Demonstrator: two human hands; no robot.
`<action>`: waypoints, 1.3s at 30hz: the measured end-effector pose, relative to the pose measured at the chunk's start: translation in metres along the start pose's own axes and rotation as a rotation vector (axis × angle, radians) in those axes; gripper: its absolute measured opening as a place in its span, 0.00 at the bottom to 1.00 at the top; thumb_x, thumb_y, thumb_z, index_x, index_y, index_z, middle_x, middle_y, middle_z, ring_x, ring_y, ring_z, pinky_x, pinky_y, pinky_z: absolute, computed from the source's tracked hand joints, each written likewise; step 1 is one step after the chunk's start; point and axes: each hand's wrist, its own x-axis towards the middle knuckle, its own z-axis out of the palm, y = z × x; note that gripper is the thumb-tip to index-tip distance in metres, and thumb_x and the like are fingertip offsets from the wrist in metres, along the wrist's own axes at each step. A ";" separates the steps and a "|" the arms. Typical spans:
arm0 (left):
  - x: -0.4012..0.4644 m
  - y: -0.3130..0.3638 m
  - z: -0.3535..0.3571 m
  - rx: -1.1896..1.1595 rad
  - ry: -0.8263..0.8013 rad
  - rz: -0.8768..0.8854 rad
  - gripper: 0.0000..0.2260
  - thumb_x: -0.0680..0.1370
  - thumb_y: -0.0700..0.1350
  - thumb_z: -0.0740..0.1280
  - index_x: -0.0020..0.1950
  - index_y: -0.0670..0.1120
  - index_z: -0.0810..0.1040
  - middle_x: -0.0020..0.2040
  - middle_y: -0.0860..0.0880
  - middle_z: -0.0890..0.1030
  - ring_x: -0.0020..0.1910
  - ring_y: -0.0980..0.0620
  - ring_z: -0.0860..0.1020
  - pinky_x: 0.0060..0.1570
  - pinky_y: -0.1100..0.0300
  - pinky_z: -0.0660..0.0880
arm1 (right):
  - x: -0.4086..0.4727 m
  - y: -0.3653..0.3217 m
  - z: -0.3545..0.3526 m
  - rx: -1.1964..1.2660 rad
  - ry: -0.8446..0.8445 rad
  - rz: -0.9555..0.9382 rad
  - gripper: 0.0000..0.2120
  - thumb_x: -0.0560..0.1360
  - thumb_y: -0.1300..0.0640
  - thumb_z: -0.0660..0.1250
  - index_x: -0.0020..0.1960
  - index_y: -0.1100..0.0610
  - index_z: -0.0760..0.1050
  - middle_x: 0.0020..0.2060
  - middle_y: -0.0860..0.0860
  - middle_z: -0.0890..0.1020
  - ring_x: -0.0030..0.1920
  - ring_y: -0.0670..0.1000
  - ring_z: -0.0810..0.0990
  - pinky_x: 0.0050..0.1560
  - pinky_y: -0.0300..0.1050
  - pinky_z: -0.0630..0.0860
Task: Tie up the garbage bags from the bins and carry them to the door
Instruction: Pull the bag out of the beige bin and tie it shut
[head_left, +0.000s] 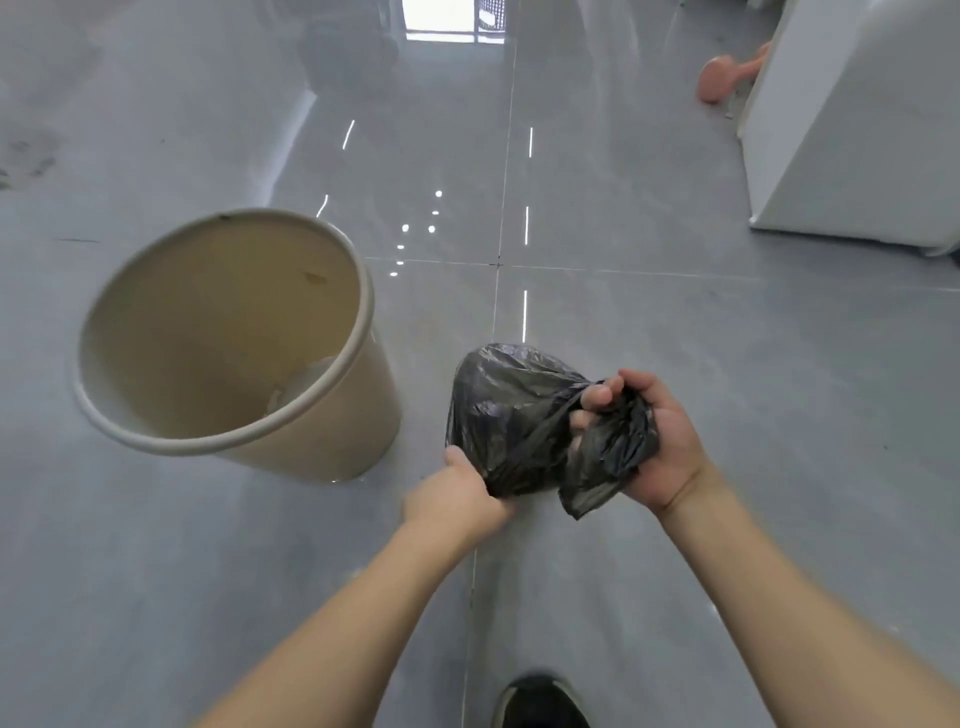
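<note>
A small black garbage bag (511, 410), bulging with contents, hangs in the air between my hands above the grey floor. My left hand (457, 493) grips the bag's lower near edge. My right hand (657, 441) is closed on the bunched loose top of the bag, with a strip of plastic stretched across the bag between the two hands. A beige plastic bin (332, 415) stands on the floor to the left, without a liner; a few pale scraps lie at its bottom.
A white appliance or cabinet (841, 119) stands at the right. A pink object (722, 78) lies on the floor beside it. A bright doorway or window (441, 21) shows at the far end. My black shoe (540, 701) is at the bottom edge.
</note>
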 end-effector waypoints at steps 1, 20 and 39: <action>0.005 -0.003 0.005 0.065 -0.077 -0.035 0.22 0.74 0.55 0.60 0.61 0.41 0.64 0.54 0.44 0.78 0.52 0.41 0.77 0.50 0.51 0.75 | 0.003 0.005 -0.003 -0.004 0.000 0.017 0.05 0.64 0.53 0.73 0.32 0.54 0.79 0.33 0.49 0.81 0.35 0.52 0.77 0.41 0.45 0.76; -0.019 -0.027 0.015 0.477 0.129 0.445 0.07 0.79 0.47 0.58 0.42 0.47 0.66 0.46 0.43 0.81 0.44 0.39 0.79 0.34 0.55 0.65 | 0.084 0.028 0.003 0.184 0.053 -0.019 0.12 0.67 0.63 0.57 0.47 0.56 0.76 0.41 0.50 0.78 0.24 0.46 0.64 0.23 0.37 0.58; -0.058 -0.054 -0.117 0.471 0.437 0.625 0.06 0.78 0.43 0.56 0.43 0.50 0.61 0.41 0.54 0.64 0.39 0.51 0.65 0.37 0.58 0.62 | 0.071 0.065 0.013 -1.318 0.096 0.382 0.06 0.61 0.53 0.62 0.26 0.50 0.69 0.27 0.51 0.71 0.26 0.48 0.68 0.31 0.43 0.64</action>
